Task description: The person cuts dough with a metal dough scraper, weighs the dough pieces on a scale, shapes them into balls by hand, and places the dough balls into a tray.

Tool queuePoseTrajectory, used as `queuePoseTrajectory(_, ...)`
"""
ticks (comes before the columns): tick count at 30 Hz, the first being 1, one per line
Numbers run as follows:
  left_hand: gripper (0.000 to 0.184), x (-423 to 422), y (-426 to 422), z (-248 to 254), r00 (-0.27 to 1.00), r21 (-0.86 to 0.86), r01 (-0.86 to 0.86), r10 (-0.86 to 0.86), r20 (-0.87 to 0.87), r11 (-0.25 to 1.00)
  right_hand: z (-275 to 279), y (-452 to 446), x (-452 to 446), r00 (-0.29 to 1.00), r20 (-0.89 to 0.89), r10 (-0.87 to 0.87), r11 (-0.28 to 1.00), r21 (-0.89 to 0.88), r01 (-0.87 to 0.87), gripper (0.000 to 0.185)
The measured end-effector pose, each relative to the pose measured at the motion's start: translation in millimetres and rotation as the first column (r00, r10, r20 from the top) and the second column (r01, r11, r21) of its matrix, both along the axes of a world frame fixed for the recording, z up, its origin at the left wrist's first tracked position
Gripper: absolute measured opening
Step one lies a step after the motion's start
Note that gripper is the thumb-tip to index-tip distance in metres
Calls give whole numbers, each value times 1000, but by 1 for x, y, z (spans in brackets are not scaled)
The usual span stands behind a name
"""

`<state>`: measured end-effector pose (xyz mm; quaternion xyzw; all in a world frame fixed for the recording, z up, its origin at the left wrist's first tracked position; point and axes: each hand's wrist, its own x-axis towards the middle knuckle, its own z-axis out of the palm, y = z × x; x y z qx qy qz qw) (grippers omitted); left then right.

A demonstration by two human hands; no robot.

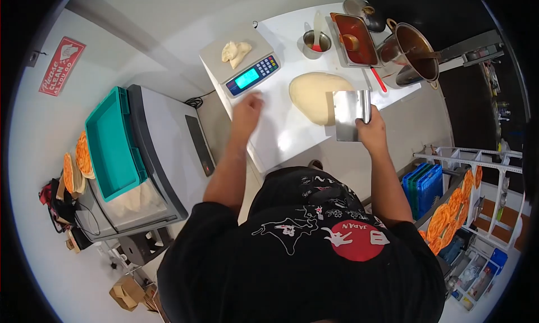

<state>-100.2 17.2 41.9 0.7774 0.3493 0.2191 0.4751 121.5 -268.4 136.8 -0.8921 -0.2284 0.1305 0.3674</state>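
My right grip (373, 131): closed round square steel scraper (346, 114).
My left grip (247, 114): curled closed, seemingly empty.
Seemingly portioned: pale dough lump (238, 53) on grey digital scale (215, 54).
Unportioned: large cream dough oval (313, 96) on white worktop (283, 136).

Black short-sleeved T-shirt (252, 281), red disc (357, 248), white prints (338, 237)

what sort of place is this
Probably a pizza kitchen: a large pale dough mound, a rectangular metal pan of red sauce, and orange-topped flat rounds that look like pizza bases.
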Motion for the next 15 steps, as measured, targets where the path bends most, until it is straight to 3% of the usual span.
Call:
queuePoseTrajectory(2, 26, 2, -48, -25, 984, -139, 90, -110, -137, 986, -1, -5, 6, 999, 5, 43, 999, 0, -43, 38)
queuePoseTrajectory(6, 26, 17, -90, -45, 998, -110, 33, -39, -51, 993, -11, -6, 23, 990, 8, 138, 990, 1, -138, 33)
queuePoseTrajectory(10, 28, 44, -90, -13, 999, -51, 0, -2, -32, 999, -23, -5, 38, 980, -18, 199, 980, 22, -199, 27)
queuePoseTrajectory(15, 32, 61, -78, -17, 998, -71, -14, 10, -66, 997, -9, -12, 31, 967, -75, 245, 969, 20, -244, 25)
